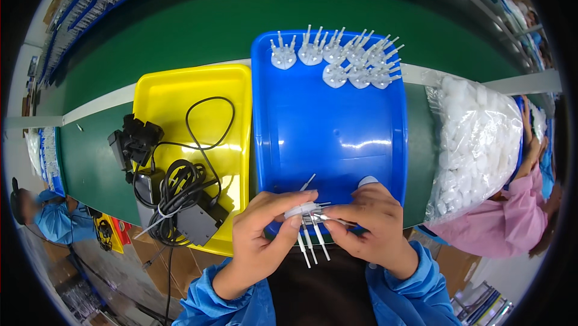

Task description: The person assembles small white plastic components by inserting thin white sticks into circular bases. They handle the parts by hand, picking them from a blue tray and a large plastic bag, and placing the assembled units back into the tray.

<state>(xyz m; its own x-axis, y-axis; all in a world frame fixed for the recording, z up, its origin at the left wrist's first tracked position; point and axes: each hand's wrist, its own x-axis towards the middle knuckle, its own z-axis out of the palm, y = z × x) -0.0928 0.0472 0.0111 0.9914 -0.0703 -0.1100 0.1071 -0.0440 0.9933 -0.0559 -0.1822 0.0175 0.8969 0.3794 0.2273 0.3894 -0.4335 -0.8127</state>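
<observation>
White pronged disc pinched by both hands' grips, left hand, right hand, fingers hiding its centre

This is a factory work line. A long green belt runs past plastic trays of small white parts. Other workers in work coats sit close by.

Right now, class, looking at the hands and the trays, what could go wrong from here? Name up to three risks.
1. Both hands, left hand and right hand, hold the white disc with thin pins over the near rim of the blue tray; a slipped pin might fall off the bench.
2. The finished pinned discs stand packed together at the far end; a nudge could topple them.
3. The black cables in the yellow tray could snag a sleeve.
</observation>
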